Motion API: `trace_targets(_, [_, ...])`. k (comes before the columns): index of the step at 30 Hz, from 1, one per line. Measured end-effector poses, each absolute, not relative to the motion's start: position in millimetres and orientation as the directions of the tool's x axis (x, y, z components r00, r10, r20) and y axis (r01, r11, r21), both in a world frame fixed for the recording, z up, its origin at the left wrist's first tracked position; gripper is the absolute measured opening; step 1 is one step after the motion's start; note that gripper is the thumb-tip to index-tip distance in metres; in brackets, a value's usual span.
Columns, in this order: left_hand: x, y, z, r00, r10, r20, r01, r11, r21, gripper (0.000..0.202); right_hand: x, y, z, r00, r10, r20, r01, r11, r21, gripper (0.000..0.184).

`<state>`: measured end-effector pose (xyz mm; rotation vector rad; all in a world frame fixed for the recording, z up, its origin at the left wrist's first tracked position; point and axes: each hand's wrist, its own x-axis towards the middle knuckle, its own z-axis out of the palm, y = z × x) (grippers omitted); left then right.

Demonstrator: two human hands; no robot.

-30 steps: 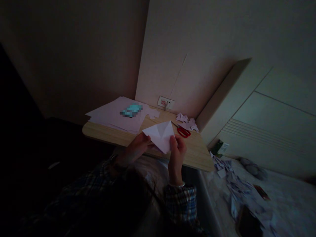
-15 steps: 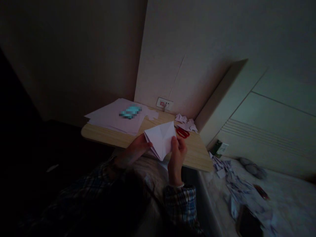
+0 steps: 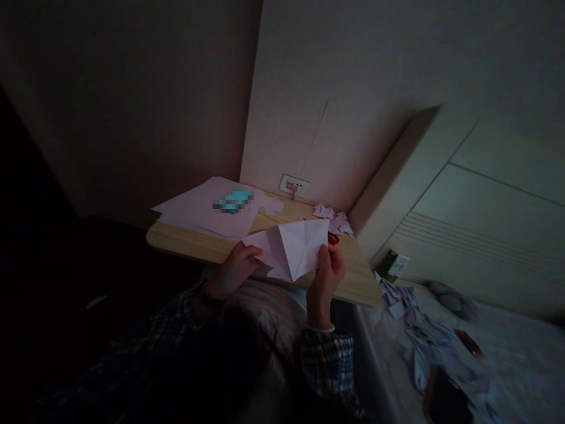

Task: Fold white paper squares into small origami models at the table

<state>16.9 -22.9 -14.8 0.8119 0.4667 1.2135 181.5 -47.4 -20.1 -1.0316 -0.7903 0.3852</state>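
A creased white paper sheet [image 3: 293, 247] hangs in the air above the near edge of a small wooden table [image 3: 198, 247]. My left hand [image 3: 233, 272] pinches its left corner. My right hand [image 3: 327, 277] pinches its right edge, fingers closed on the paper. The sheet is partly unfolded, with fold lines meeting near its middle. Red-handled scissors [image 3: 333, 238] lie on the table just behind the paper, mostly hidden by it.
A stack of white sheets [image 3: 198, 209] lies at the table's far left. Small folded paper pieces [image 3: 333, 219] sit by the wall near a socket [image 3: 295, 185]. Paper scraps [image 3: 419, 330] litter the bed at right, near a dark flat object [image 3: 445, 403].
The folded paper has been pulled open wider. My hands have moved apart, the right one going right and slightly up; the scissors are now mostly covered by the sheet.
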Motion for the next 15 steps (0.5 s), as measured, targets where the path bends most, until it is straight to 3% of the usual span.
trace_targets(8, [17, -20, -19, 0.295, 0.945, 0.143, -0.619, 0.075, 0.782, 0.042, 188, -42, -26, 0.62, 0.689, 0.375, 0.1, 0.405, -0.909, 0.022])
trace_targets(11, [18, -19, -20, 0.283, 0.951, 0.124, -0.597, 0.073, 0.799, 0.038, 188, -37, -29, 0.54, 0.736, 0.409, 0.242, 0.33, -0.913, 0.028])
trace_targets(13, [19, -19, -20, 0.255, 0.961, 0.104, -0.572, 0.063, 0.818, 0.032, 186, -37, -27, 0.512, 0.695, 0.505, 0.412, 0.317, -0.854, 0.031])
trace_targets(15, [20, -19, -19, 0.217, 0.971, 0.103, -0.546, 0.033, 0.837, 0.028, 182, -40, -24, 0.485, 0.674, 0.558, 0.482, 0.327, -0.813, 0.022])
